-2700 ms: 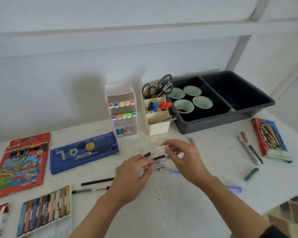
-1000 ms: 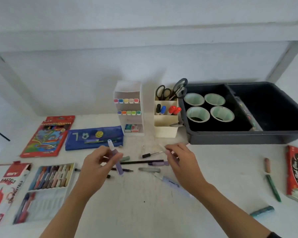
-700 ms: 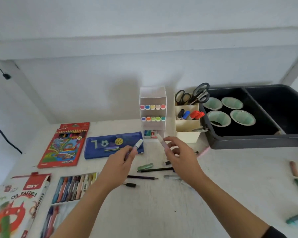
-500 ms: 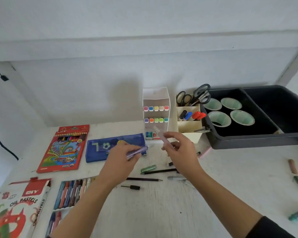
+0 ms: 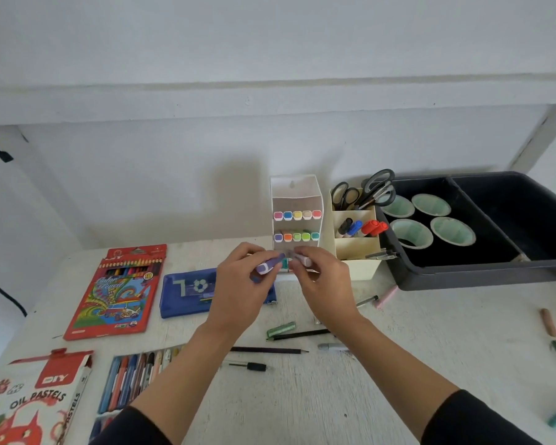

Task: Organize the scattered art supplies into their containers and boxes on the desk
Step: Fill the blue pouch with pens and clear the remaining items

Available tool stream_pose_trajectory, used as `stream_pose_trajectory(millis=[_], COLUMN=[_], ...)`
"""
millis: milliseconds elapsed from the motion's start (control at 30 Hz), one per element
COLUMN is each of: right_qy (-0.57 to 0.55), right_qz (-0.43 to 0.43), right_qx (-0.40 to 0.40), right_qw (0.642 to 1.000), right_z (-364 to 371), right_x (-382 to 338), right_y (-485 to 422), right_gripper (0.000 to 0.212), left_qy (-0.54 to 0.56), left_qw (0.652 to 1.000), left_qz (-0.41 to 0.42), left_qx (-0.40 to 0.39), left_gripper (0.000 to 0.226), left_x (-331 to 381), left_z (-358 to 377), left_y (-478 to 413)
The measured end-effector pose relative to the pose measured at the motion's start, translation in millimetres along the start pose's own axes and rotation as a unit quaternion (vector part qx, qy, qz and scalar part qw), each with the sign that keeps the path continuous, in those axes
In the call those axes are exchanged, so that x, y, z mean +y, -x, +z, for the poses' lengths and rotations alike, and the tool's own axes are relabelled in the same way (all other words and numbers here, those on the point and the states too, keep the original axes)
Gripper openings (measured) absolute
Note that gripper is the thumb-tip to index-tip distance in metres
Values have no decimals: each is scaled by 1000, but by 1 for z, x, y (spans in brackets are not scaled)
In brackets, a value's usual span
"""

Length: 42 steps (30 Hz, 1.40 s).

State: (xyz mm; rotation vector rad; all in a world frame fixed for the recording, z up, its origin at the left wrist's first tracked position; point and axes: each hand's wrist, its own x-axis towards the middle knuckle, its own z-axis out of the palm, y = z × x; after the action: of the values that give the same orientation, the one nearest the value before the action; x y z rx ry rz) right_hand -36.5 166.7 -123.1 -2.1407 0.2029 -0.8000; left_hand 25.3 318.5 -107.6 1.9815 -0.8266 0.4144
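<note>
My left hand (image 5: 239, 289) grips a purple marker (image 5: 268, 266) just in front of the white marker rack (image 5: 296, 200). My right hand (image 5: 326, 284) pinches a pale pink marker (image 5: 304, 260) beside it, at the rack's lowest shelf. The two upper shelves hold rows of coloured marker caps. On the desk below my arms lie a green pastel (image 5: 280, 329), two dark pencils (image 5: 299, 335), a grey marker (image 5: 332, 347) and a black-tipped pen (image 5: 249, 366).
A cream organizer (image 5: 357, 248) with scissors and markers stands right of the rack, then a dark bin (image 5: 482, 274) with green cups. A blue pencil case (image 5: 187, 292), coloured-pencil box (image 5: 118, 292), pastel tray (image 5: 135, 377) and pastel box (image 5: 29, 403) lie left. Loose pastels (image 5: 548, 322) lie right.
Both hands rose from the loose pens on the desk to the marker rack, the left carrying the purple marker, the right the pale pink one. The two hands have come together.
</note>
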Motion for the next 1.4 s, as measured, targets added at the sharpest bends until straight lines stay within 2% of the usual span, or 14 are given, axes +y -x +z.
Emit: stream_pose_trajectory(millis=[133,367,533,633,733,900,1067,1233,1300,1400], right_qy=[53,125,136,139,130,116,130,154,156,160], right_qz=[-57,-103,-100,-104,-109,-105,-76,-92,-97,-100], right_qx=[-18,-50,-116,-136,-125,-118,-152,-151,-154,-163], right_qw=[997,986,979,975,978,981,977,972,971,968], right_z=[-1,-3,-6,-6,-6,-8,-6,-3,-3,-3], right_x=[9,21,27,30,29,25,22,24,24,24], right_y=[-4,-14,-23,-23,-20,-20,-22,-24,-26,-30], right_gripper=[13,18,38,37,28,24,35,29,28,28], left_qy=[-55,-117,-178,-182,-133,-18,-2,11,28,132], left_qw=[996,987,959,951,965,990,994,998,997,975], left_qz=[40,14,-14,-7,-6,-38,-27,-19,-42,-159], left_qx=[-65,-113,-221,-249,-226,-132,-104,-66,-55,-87], left_gripper=[24,15,39,50,54,32,26,22,25,47], left_x=[-12,-19,-22,-23,-23,-30,-34,-33,-33,-35], left_z=[10,19,15,10,6,5,13,16,17,16], left_y=[2,-15,-22,-20,-14,-7,-9,-12,-11,-12])
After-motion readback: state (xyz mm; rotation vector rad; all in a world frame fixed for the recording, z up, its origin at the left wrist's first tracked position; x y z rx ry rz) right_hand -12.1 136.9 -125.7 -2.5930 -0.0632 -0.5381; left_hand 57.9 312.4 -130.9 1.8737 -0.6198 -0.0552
